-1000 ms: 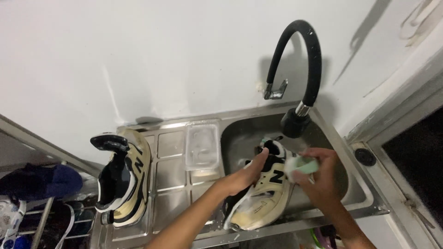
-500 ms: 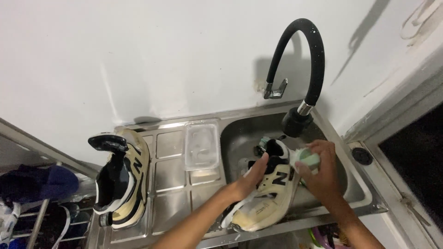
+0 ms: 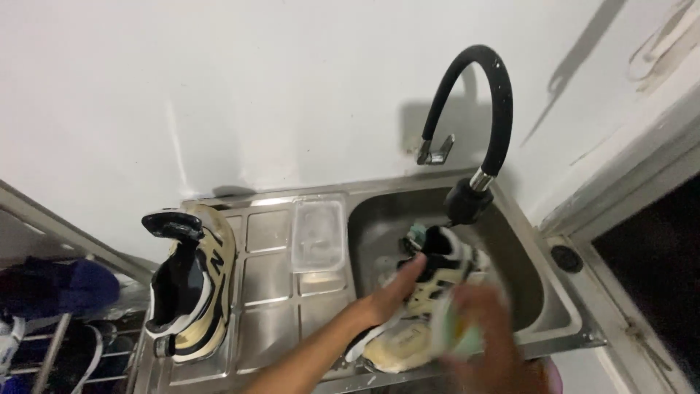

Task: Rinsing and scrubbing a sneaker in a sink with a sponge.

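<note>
Scrubbing hand drops to the toe of the shoe in the sink

The right hand [image 3: 477, 332], blurred and low at lower right, has slid down from the heel end; its fingers seem curled on a pale green scrubber [image 3: 467, 337], though blur leaves that unsure. The left hand [image 3: 397, 288] still clamps the cream-and-black shoe [image 3: 415, 310] over the sink [image 3: 539, 292] below the black tap [image 3: 481, 131]. Its mate [image 3: 193, 284] rests at left.

You have open passage over the bare drainboard [image 3: 270, 321] between the standing shoe [image 3: 191, 281] and the clear container [image 3: 318, 235]; the black faucet [image 3: 481, 138] overhangs the basin [image 3: 525, 270], probably crowding it.
</note>
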